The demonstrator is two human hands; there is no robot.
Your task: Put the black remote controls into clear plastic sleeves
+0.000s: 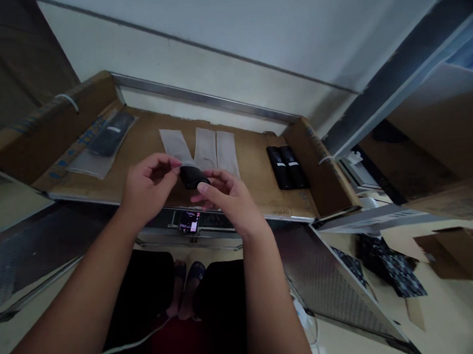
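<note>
Over the front of the cardboard-lined bench, my right hand (225,191) grips a small flat black item (193,177) between thumb and fingers. My left hand (150,181) is closed in a pinch at the item's left end, against the near end of a whitish translucent sleeve (175,143). How far the item sits inside that sleeve, I cannot tell. Two more such sleeves, a middle one (206,146) and a right one (227,150), lie flat just beyond my hands.
Two black flat items (287,167) with white labels lie side by side at right. At left, sleeves hold dark items (112,135). Cardboard walls (321,165) bound the bench. A lit phone (189,222) sits below the front edge. An open cardboard box (464,254) stands on the floor.
</note>
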